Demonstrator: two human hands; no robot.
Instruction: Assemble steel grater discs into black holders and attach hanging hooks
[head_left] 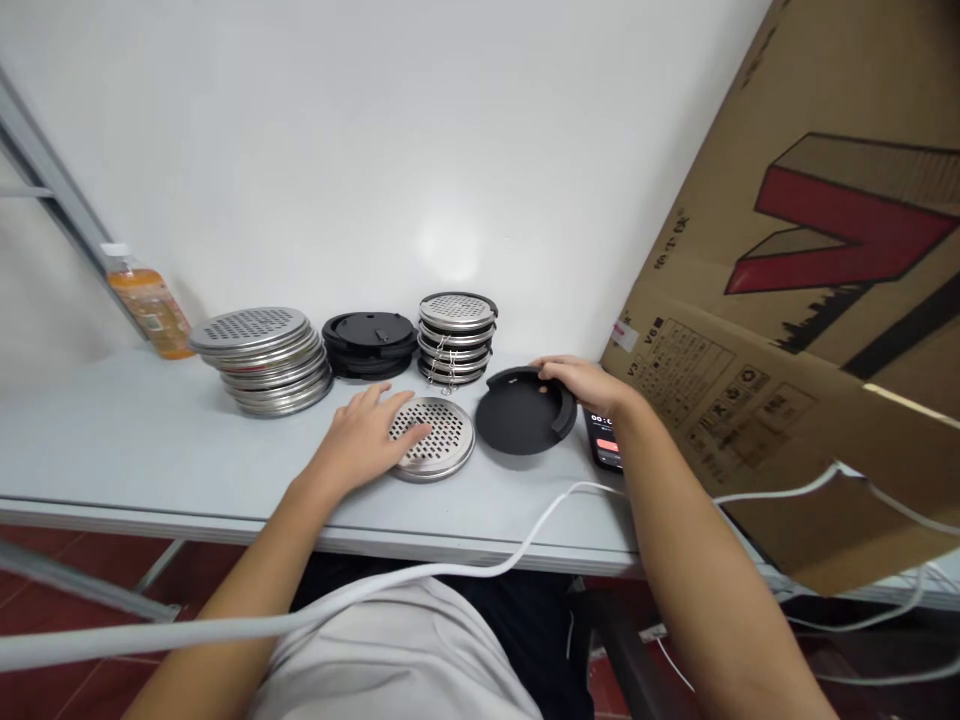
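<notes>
My left hand (367, 430) lies flat with its fingers spread on a round perforated steel disc (442, 440) on the grey table (112, 440). My right hand (581, 385) grips the far right rim of a round black plastic lid (517, 415) lying just right of the disc. Behind them stand three piles: perforated steel discs (262, 355) at the left, black lids (369, 342) in the middle, and assembled steel-and-black units (457, 335) at the right.
A large tilted cardboard box (810, 300) fills the right side. A phone (604, 440) with a lit screen lies under my right wrist. A white cable (495, 560) crosses the table's front edge. An orange drink bottle (146, 300) stands at the back left.
</notes>
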